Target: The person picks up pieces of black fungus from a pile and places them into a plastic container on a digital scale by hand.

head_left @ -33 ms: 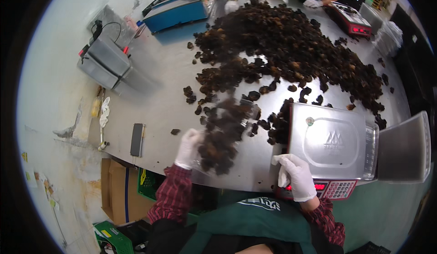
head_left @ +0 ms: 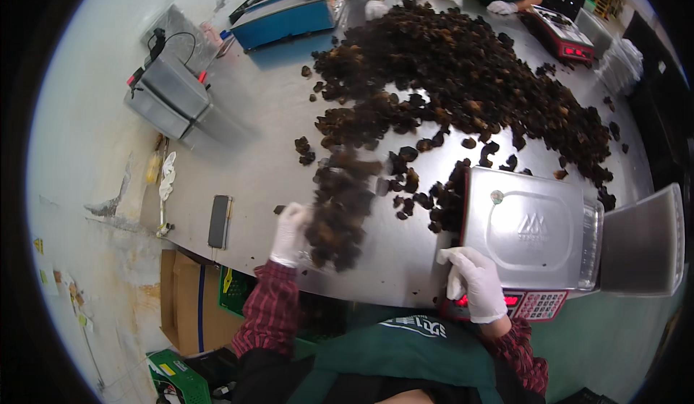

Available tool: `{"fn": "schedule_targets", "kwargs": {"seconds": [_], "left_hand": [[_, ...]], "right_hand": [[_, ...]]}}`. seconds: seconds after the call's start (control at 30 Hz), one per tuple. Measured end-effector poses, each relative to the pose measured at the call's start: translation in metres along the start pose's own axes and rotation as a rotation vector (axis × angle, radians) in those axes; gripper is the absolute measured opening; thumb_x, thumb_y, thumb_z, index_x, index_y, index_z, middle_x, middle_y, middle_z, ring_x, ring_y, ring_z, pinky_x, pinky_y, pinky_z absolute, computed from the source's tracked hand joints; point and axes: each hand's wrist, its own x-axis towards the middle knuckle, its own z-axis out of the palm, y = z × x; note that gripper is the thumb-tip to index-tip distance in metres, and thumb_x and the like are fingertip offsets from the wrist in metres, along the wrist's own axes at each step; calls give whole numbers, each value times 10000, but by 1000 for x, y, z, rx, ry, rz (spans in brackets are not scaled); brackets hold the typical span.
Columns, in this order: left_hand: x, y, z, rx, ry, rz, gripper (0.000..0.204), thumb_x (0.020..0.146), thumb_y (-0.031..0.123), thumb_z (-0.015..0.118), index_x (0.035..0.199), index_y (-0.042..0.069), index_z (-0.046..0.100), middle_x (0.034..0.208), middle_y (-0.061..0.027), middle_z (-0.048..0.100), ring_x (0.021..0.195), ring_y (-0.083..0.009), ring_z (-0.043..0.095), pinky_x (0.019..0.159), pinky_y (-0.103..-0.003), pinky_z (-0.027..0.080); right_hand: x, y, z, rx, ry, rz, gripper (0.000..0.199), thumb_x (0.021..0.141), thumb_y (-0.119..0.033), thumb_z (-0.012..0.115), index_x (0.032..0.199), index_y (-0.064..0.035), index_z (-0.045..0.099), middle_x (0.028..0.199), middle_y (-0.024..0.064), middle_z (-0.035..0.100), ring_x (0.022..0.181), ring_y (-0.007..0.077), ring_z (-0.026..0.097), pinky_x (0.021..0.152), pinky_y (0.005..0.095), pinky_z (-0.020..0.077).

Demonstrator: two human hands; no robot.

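My left hand [head_left: 291, 234], in a white glove, is closed at the side of a clear plastic container [head_left: 306, 261] heaped with dark brown dried pieces [head_left: 336, 223]. Motion blurs the load, and most of the container's walls are hidden. A large pile of the same curled pieces [head_left: 441, 57] spreads beyond it. At the front left corner of a red digital scale [head_left: 538, 306] is my gloved right hand [head_left: 478, 281], its fingers bent together; whether they hold anything is unclear. The scale's broad silver plate [head_left: 531, 237] lies just beyond this hand.
Clear plastic boxes [head_left: 593, 248] and a tall translucent bin [head_left: 643, 241] flank the scale. A dark phone [head_left: 220, 222] lies at left, near grey bins [head_left: 166, 89]. Further back are a blue box [head_left: 285, 24], a second red scale [head_left: 560, 33] and co-workers' gloved hands [head_left: 501, 7].
My left hand and the loaded container have shifted slightly left, and more of the loose pieces to its right now show. My right hand stays by the scale's corner.
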Motion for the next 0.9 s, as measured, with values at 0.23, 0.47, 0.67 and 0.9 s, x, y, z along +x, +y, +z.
{"fn": "schedule_targets", "kwargs": {"seconds": [0.23, 0.47, 0.67, 0.9], "left_hand": [[100, 8, -163, 398, 383, 416, 62, 912, 116, 559, 866, 75, 565, 808, 12, 556, 764, -83, 541, 712, -243, 459], [273, -5, -272, -46, 500, 356, 111, 903, 139, 610, 994, 78, 596, 1012, -40, 629, 960, -174, 588, 841, -355, 480], [349, 20, -173, 712, 951, 513, 259, 928, 183, 577, 1021, -25, 700, 963, -117, 704, 955, -247, 652, 866, -334, 493], [330, 10, 168, 1046, -411, 937, 299, 815, 139, 680, 1106, 70, 677, 1134, -158, 645, 1064, -315, 603, 953, -384, 466]], "right_hand": [[9, -9, -40, -19, 407, -203, 212, 943, -141, 538, 923, 21, 673, 560, 11, 545, 438, 77, 463, 452, 212, 330], [10, -22, -129, -65, 655, -322, 241, 973, -158, 530, 927, 44, 654, 656, 10, 588, 436, 35, 407, 443, 184, 313], [-12, 1, -239, -153, 1081, -420, 188, 996, -182, 541, 967, -28, 645, 687, -11, 534, 474, 3, 372, 425, 183, 308], [-24, 106, -337, -1022, 1122, -239, 250, 947, -272, 622, 927, -24, 590, 734, 65, 561, 652, 148, 497, 646, 296, 453]]}}
